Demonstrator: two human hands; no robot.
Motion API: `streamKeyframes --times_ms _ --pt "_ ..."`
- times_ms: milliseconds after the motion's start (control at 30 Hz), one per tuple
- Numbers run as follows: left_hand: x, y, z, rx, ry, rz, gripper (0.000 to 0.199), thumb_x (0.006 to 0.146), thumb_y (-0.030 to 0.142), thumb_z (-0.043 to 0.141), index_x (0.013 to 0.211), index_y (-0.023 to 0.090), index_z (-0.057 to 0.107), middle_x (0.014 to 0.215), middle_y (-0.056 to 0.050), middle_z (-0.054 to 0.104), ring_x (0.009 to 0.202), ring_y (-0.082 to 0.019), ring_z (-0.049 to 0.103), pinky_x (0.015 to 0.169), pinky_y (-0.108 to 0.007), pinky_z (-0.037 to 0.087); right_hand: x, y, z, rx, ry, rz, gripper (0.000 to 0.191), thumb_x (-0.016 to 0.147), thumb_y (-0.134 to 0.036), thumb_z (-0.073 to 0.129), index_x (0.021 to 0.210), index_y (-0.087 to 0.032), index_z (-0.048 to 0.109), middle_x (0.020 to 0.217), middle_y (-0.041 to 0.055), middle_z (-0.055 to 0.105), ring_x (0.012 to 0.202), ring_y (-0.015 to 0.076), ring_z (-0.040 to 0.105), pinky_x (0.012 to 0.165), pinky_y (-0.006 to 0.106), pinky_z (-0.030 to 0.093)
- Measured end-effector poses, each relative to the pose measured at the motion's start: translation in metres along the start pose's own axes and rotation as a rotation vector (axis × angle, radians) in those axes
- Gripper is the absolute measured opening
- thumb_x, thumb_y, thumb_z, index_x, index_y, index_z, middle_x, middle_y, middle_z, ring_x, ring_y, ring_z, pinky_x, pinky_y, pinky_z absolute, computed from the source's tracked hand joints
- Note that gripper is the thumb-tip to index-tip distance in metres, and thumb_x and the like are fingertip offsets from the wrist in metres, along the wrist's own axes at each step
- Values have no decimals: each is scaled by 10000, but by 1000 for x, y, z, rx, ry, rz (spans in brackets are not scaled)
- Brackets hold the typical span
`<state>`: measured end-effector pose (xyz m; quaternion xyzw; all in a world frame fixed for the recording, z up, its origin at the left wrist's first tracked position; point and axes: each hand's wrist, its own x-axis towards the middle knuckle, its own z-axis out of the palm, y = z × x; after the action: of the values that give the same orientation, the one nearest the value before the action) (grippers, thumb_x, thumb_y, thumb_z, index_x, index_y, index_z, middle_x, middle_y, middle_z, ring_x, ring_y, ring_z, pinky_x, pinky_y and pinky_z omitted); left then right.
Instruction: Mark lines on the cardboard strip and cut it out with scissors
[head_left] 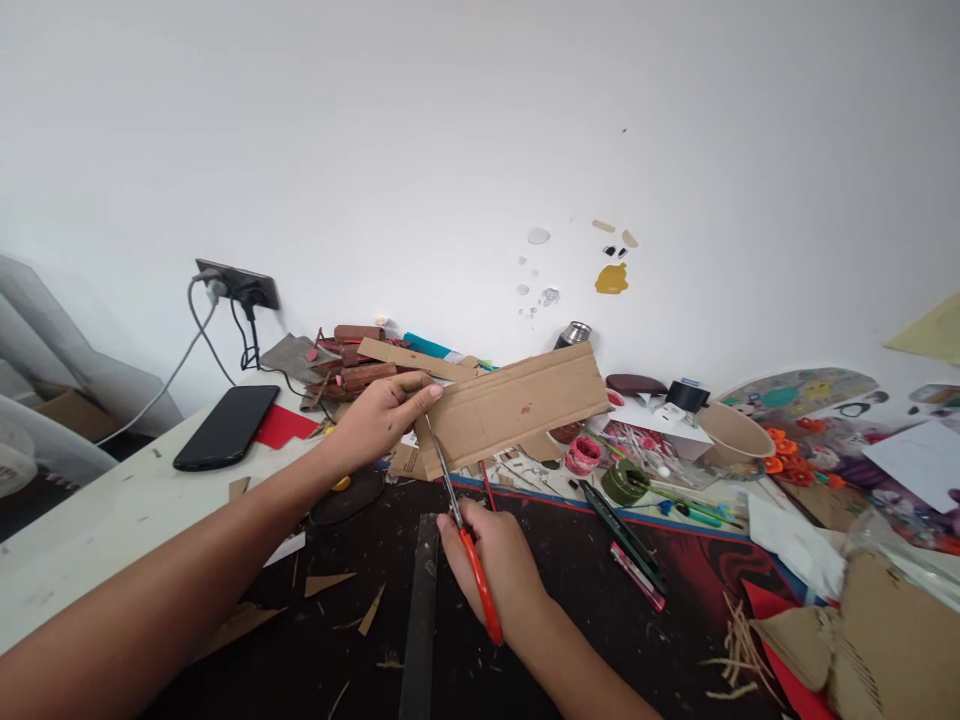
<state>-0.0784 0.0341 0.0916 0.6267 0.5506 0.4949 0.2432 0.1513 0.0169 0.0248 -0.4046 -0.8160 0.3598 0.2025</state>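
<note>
Right hand (501, 565), half-closed, is gripping scissors (478, 580), forearm angling toward five o'clock; left hand (384, 417) is pinching cardboard (517, 405).

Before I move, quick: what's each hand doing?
Left hand: closed, fingers pinching the cardboard strip at its near-left end.
Right hand: closed around the orange-handled scissors, blades at the strip's left end.
</note>
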Motion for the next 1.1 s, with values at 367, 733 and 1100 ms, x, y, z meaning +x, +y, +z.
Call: streamKeyframes --times_ms 367,733,1100 --pt "4 -7 -15 -35 -150 -118 465 972 673 656 867 221 628 604 38 559 511 -131 491 487 -248 334 5 11 9 -22 70 -15 344 1027 -346 543 718 -235 440 607 -15 504 573 149 490 585 253 319" --pt "8 -18 -9 1 -101 -95 427 925 643 662 880 218 651 619 37 562 551 -149 506 545 -270 375 7 17 13 -39 83 -16 320 1018 -377 519 738 -239 444 617 -12 477 582 161 485 592 266 304" --pt "9 -12 -15 51 -38 -105 394 932 604 653 904 214 709 647 21 591 563 -156 533 541 -269 398 9 29 31 10 150 -32 350 973 -396 545 680 -243 431 530 -32 413 476 137 422 524 264 285"
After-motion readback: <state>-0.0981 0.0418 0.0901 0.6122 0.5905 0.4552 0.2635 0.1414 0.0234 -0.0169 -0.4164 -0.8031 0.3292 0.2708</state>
